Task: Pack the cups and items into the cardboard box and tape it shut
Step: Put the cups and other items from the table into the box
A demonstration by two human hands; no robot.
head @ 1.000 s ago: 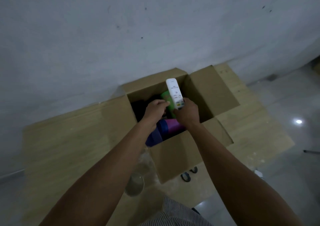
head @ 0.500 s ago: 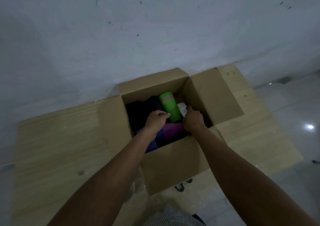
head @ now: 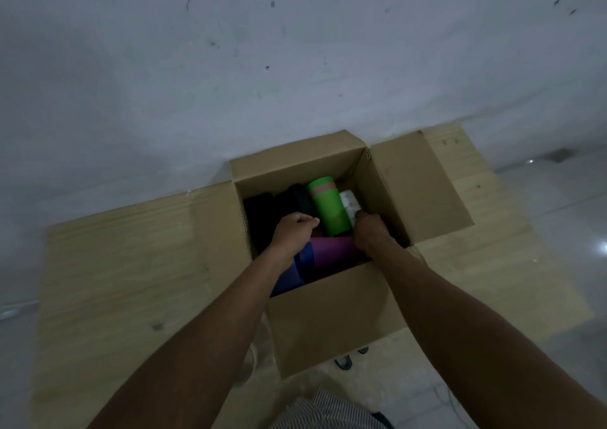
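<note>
An open cardboard box stands on a wooden table, all flaps folded out. Inside lie a green cup on its side, a purple cup, a blue cup and dark items. A white remote is wedged between the green cup and the box's right wall. My right hand is down in the box, gripping the remote's near end. My left hand has curled fingers, its thumb against the green cup's left side; what it holds is hidden.
A grey wall rises right behind the box. A clear round object sits at the table's front edge, partly hidden by my left arm. Dark sandals lie on the pale tiled floor below and to the right.
My right hand has lowered the white remote from above the box down beside the green cup. My left hand has stayed at the green cup. The view has shifted slightly.
</note>
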